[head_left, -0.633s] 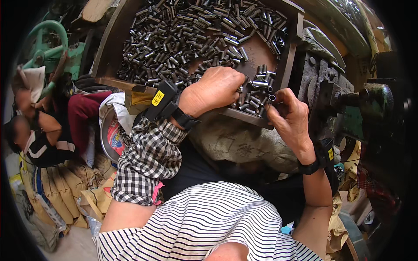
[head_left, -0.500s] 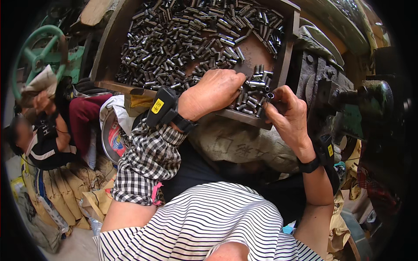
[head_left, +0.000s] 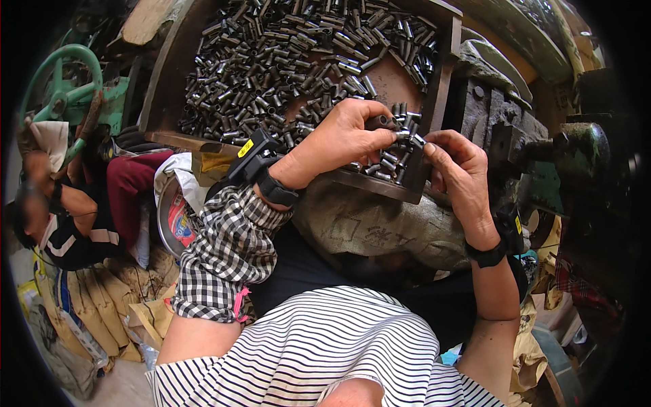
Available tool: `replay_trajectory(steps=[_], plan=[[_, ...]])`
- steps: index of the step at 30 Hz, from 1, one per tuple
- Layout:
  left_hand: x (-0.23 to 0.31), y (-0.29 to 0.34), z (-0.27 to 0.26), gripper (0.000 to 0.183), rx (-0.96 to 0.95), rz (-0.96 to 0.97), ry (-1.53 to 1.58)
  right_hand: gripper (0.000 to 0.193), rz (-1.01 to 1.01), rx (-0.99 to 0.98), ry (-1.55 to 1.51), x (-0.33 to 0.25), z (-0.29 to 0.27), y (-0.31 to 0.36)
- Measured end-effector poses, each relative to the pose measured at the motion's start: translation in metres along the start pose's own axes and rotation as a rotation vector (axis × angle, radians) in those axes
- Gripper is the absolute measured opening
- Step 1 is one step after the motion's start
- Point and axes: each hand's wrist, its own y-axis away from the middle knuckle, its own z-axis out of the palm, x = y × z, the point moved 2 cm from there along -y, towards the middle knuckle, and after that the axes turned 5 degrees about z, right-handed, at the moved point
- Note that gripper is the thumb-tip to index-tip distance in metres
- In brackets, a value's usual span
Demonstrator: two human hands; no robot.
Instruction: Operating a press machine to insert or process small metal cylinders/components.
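Observation:
A wooden tray holds a heap of short metal tubes, dark and shiny. Over its near right corner, my left hand is closed round a dark cylindrical piece, whose full shape my fingers hide. My right hand comes in from the right. Its thumb and forefinger pinch a short shiny metal tube, which points toward my left thumb. Another bright tube end shows at the left thumb tip; I cannot tell whether the two pieces touch. More loose tubes lie just below both hands.
A dark, greasy machine stands close on the right. Cloth sacking hangs under the tray's near edge. At the left are a metal basin, a green handwheel and another person with raised hands.
My left hand has lifted and turned, showing the dark piece and its thumb. My right hand has shifted slightly right, its tube now near the left thumb. The other person's hands moved left.

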Motion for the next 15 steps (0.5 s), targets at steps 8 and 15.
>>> replay_trajectory(steps=[8, 15], plan=[[-0.0040, -0.0013, 0.0041, 0.017, -0.006, -0.054, 0.501, 0.014, 0.070, -0.023, -0.079, 0.0026, -0.0028, -0.0026], [-0.0068, -0.0029, 0.0052, 0.017, -0.035, -0.078, 0.549, 0.015, 0.106, -0.055, -0.224, 0.0099, -0.0045, -0.0055]])
